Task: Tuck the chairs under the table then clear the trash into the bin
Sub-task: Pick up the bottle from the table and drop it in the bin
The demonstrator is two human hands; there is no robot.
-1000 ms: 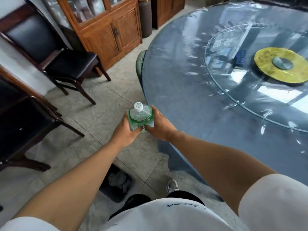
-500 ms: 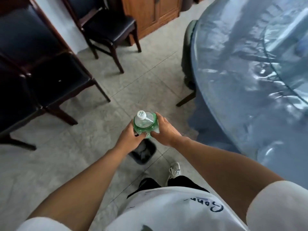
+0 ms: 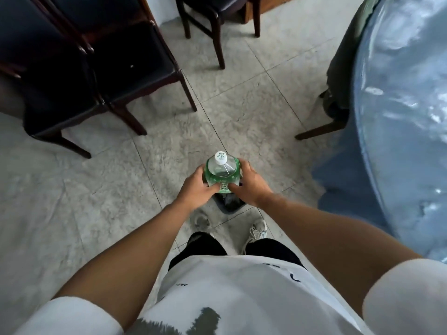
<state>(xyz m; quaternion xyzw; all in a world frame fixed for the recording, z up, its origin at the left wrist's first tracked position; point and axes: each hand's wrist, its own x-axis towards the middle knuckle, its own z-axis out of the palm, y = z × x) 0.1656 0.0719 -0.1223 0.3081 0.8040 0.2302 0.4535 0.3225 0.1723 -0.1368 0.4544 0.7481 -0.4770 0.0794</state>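
A clear plastic bottle (image 3: 221, 170) with a green label and a white cap stands upright between my two hands. My left hand (image 3: 196, 187) grips its left side and my right hand (image 3: 251, 186) grips its right side. Directly below the bottle, mostly hidden by my hands, a dark bin (image 3: 229, 204) sits on the floor just ahead of my shoes. The round table (image 3: 406, 117) with a shiny blue plastic cover fills the right side. A green chair (image 3: 338, 76) is tucked under its edge.
Two dark-seated wooden chairs (image 3: 116, 68) stand at the left, a third chair (image 3: 217, 18) at the top centre near a wooden cabinet. Grey floor tiles (image 3: 72, 189) lie between the chairs and the table.
My view has tilted down and turned left, away from the table. The bottle, held in both hands throughout, has come over the bin, which now lies right beneath it.
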